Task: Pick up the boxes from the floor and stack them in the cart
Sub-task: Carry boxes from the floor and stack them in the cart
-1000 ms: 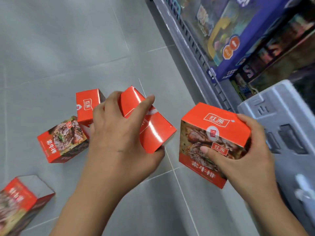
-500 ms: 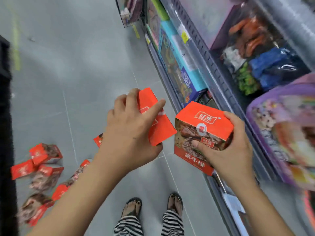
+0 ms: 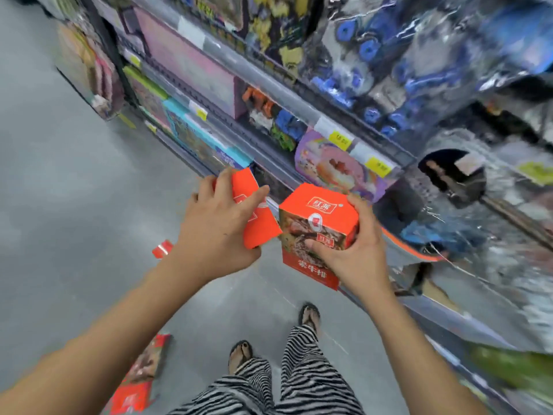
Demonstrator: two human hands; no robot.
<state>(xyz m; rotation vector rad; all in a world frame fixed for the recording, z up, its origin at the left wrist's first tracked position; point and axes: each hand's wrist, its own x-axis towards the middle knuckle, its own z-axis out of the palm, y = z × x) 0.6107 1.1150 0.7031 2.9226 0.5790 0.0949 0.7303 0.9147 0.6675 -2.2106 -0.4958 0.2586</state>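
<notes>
Both boxes have come up as the person stands, now just beside the shelf (image 3: 269, 157). Left hand (image 3: 215, 232) grips the tilted box (image 3: 257, 223); right hand (image 3: 353, 253) grips the upright box (image 3: 317, 217). Probably light, stiff, crushable cardboard: hold opposite flat faces.

boxes (image 3: 318, 218): glossy card | floor (image 3: 74, 205): smooth matt tile

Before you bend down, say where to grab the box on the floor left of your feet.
Come from above and grip the floor box across its two long edges, thumb opposite fingers: it seems to lie flat, picture side up.
</notes>
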